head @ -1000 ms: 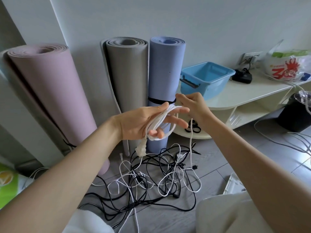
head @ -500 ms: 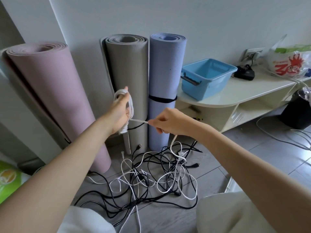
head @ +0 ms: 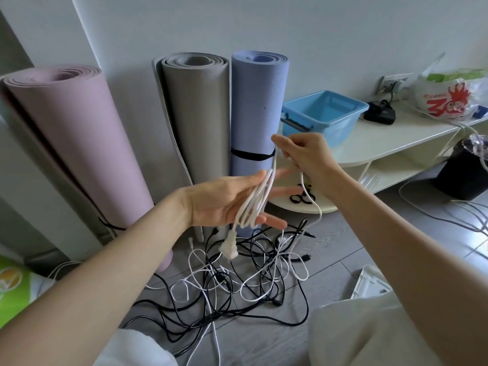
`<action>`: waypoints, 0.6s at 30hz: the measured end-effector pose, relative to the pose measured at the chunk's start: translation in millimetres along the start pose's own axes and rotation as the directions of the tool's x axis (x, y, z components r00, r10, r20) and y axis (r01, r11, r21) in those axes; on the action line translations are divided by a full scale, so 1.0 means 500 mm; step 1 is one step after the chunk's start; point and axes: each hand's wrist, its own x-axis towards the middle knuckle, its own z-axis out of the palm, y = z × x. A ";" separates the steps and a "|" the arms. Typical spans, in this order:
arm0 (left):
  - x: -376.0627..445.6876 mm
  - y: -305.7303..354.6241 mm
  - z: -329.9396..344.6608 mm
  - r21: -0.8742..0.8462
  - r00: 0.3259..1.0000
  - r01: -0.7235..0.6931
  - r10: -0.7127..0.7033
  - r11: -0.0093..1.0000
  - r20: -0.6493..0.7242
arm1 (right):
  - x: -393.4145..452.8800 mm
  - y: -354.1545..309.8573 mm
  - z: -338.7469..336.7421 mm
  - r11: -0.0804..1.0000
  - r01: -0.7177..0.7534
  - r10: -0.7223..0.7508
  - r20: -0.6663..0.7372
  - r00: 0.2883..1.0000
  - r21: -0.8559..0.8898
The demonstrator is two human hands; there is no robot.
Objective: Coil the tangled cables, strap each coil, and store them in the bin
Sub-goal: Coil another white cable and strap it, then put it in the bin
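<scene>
Far left, 9 o'clock: pink rolled mat [head: 71,143] leaning on the wall, top tilted left. Beside it, grey rolled mat [head: 196,114] and blue rolled mat [head: 257,107] upright, touching each other, black band around the blue one.

Centre: left hand [head: 224,202] palm up, fingers spread and straight, loops of white cable [head: 260,199] draped across them; loops' long axis steep, running from 1 o'clock down to 7 o'clock; white plug [head: 229,250] dangling below the palm, pointing down.

Just above, at 1 o'clock from the left hand: right hand [head: 303,154] pinching the same cable, fingers curled round it; free strand dropping from it to the floor.

Below, 6 o'clock: cable tangle [head: 237,283] of black and white cords on the grey floor [head: 351,244], bare floor at its right.

Right, 2 o'clock: blue bin [head: 324,116] near the rounded left edge of the cream shelf [head: 383,143]. Black straps [head: 302,198] on the lower tier. Printed bag [head: 449,99] far right; black bucket [head: 464,173] on the floor below.
</scene>
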 end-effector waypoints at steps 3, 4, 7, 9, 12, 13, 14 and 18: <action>-0.002 0.016 0.012 -0.068 0.985 -0.159 0.162 0.985 0.051 | -0.020 0.011 0.014 0.991 -0.115 0.101 0.177 0.979 0.074; 0.003 0.022 0.012 -0.114 0.971 -0.235 0.239 0.965 0.025 | -0.028 0.013 0.025 0.990 -0.135 0.122 0.275 0.954 0.030; 0.027 0.038 0.005 -0.251 0.910 -0.398 0.343 0.883 -0.234 | -0.045 0.034 0.073 0.947 -0.090 0.208 0.379 0.902 -0.308; 0.045 0.038 -0.015 -0.134 0.860 -0.409 0.332 0.903 -0.388 | -0.055 0.043 0.090 0.904 0.014 0.162 0.371 0.915 -0.427; 0.049 0.007 -0.045 0.281 0.810 -0.184 0.307 0.942 -0.500 | -0.072 0.037 0.081 0.833 0.177 0.083 0.435 0.896 -0.524; 0.045 -0.005 -0.058 0.353 0.794 -0.115 0.300 0.928 -0.530 | -0.075 0.032 0.072 0.825 0.205 0.065 0.450 0.891 -0.527; 0.040 -0.014 -0.070 0.369 0.789 -0.068 0.277 0.927 -0.549 | -0.075 0.026 0.063 0.825 0.231 0.032 0.451 0.892 -0.516; 0.011 -0.035 -0.095 0.347 0.841 0.134 0.079 0.928 -0.536 | -0.055 0.003 0.022 0.910 0.178 -0.072 0.280 0.957 -0.373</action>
